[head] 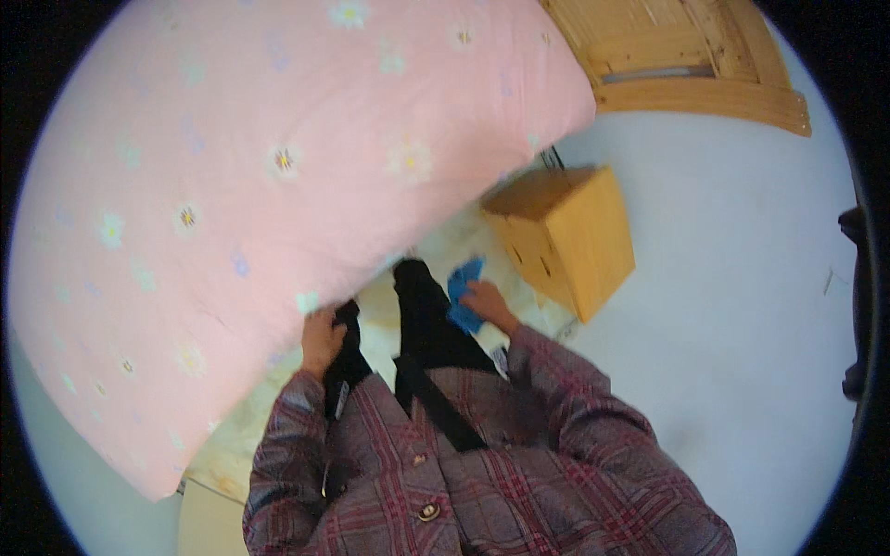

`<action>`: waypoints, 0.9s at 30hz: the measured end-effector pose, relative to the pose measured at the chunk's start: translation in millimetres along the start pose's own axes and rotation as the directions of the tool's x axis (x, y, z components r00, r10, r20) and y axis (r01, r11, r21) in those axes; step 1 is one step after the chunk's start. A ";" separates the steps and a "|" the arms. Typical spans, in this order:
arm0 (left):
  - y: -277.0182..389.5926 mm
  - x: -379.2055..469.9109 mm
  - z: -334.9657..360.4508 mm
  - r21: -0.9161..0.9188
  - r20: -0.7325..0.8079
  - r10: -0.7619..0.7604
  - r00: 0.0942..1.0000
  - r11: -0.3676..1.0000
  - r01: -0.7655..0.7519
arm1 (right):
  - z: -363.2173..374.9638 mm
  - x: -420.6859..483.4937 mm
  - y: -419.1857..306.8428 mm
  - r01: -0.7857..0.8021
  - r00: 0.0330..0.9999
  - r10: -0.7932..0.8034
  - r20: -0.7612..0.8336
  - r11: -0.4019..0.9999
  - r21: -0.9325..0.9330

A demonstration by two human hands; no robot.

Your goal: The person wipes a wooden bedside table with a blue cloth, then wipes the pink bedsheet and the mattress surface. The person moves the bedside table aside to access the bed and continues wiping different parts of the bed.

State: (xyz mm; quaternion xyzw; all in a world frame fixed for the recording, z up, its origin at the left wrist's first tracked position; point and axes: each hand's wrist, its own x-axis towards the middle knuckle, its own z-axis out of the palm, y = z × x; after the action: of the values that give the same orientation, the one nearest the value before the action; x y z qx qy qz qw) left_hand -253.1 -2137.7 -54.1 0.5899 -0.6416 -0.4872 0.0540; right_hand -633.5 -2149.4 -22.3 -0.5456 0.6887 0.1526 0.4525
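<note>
A crumpled blue cloth (pixel 464 295) is gripped in my right hand (pixel 489 306), held beside my right leg. My left hand (pixel 323 342) hangs in front of my left thigh, close to the edge of the bed; its fingers are bent and partly turned from view, and I cannot tell whether they hold anything. Before me spreads a bed with a pink flowered sheet (pixel 334 181). To the right of the cloth stands a small wooden bedside cabinet (pixel 591 243).
A slatted wooden headboard (pixel 667 59) rises at the upper right, past the cabinet. A pale wall (pixel 723 278) runs down the right side. Marbled floor tiles (pixel 462 240) show between the bed and the cabinet. Dark objects (pixel 859 306) sit at the far right rim.
</note>
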 end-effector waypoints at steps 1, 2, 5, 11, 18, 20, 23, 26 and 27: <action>-2.3 2.6 -2.7 -0.002 -0.001 0.009 1.000 1.000 -0.009 | -2.3 -0.9 2.4 -0.027 0.994 0.017 0.112 0.996 0.084; -3.0 3.5 -4.5 0.010 -0.052 -0.046 0.998 0.999 0.047 | 0.9 -0.9 1.1 -0.046 0.997 0.040 0.068 0.994 0.094; -0.8 8.8 -7.4 0.029 -0.074 -0.193 0.978 0.980 0.196 | -3.9 17.5 7.2 -0.065 0.982 0.045 0.184 0.993 0.103; 34.4 30.9 14.5 0.007 -0.213 -0.197 0.957 0.979 0.204 | -42.7 47.7 65.7 0.122 0.985 -0.132 0.113 0.989 0.088; 119.3 88.8 77.7 -0.015 -0.015 -0.159 0.987 0.987 0.159 | -117.4 15.0 163.9 -0.188 0.982 0.186 0.028 0.976 0.107; 133.0 102.3 86.1 -0.066 -0.011 -0.116 0.993 0.991 0.115 | -125.0 0.2 181.0 -0.278 0.961 0.276 0.032 0.944 0.176; 144.6 111.2 87.7 -0.052 0.003 -0.087 0.996 0.995 0.087 | -119.4 -22.1 200.4 -0.333 0.940 0.341 -0.027 0.930 0.155; 148.4 116.4 83.1 0.077 0.091 -0.185 0.979 0.981 0.178 | -101.0 -47.7 229.8 -0.369 0.919 0.387 -0.073 0.911 0.184; 147.6 118.6 82.3 0.052 0.107 -0.207 0.973 0.978 0.202 | -88.7 -61.7 239.9 -0.323 0.942 0.333 -0.048 0.935 0.145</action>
State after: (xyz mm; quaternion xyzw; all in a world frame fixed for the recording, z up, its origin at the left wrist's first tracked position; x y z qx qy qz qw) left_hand -445.5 -2212.7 -55.1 0.6257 -0.5892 -0.5093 -0.0444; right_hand -887.8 -2088.1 6.6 -0.3962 0.7946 0.1592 0.4317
